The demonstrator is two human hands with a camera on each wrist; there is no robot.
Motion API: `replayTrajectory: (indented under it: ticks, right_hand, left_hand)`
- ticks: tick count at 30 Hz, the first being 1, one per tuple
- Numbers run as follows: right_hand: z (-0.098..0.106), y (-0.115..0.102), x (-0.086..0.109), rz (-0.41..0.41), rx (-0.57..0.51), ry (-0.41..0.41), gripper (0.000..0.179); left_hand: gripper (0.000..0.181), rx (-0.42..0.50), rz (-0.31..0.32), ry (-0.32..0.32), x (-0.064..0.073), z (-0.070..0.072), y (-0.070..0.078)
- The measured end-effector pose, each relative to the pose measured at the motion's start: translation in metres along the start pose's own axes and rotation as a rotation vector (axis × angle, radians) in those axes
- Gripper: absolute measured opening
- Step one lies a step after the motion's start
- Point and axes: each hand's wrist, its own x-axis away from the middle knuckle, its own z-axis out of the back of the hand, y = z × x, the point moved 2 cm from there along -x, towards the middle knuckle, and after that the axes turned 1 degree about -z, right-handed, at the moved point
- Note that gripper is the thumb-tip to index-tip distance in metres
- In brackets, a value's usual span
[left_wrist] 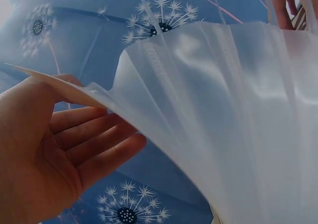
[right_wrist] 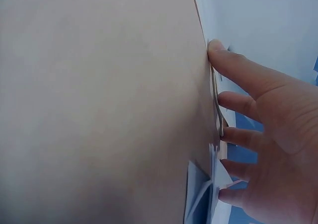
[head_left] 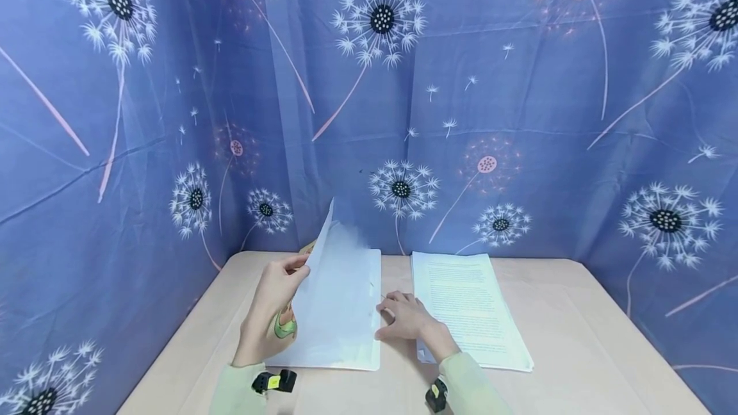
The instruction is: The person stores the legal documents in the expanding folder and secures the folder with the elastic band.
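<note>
A folder with clear plastic sleeves point(left_wrist: 213, 114) lies in front of me, its cover raised at the left. My left hand point(head_left: 273, 290) pinches the edge of the cover point(left_wrist: 64, 89) between thumb and fingers. On the cover's outer side a green and orange picture point(head_left: 286, 323) shows. In the left wrist view the sleeves fan out beside the cover. My right hand point(head_left: 406, 320) is at the folder's right edge, fingers spread and fairly straight, thumb tip point(right_wrist: 216, 47) right at the rim.
To the right of the folder lies a stack of printed paper point(head_left: 461, 303), close beside my right hand. Both rest on a pale table point(head_left: 582, 344). A blue curtain with dandelion prints point(head_left: 519, 101) hangs behind and along the sides.
</note>
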Motion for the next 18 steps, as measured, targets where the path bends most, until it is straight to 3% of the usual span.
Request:
replayTrajectory:
  ticks: [10,18]
  right_hand:
    - [0.0008,-0.0018,-0.0008,0.003,-0.001,0.006,0.06]
    - [0.0043,-0.0023,0.0032,0.075,-0.012,0.041,0.06]
  left_hand:
    - [0.034,0.031,0.013,-0.006,-0.0013,0.0035,-0.0025]
    - [0.032,0.047,-0.01,-0.001,-0.0006,-0.0019,-0.0005]
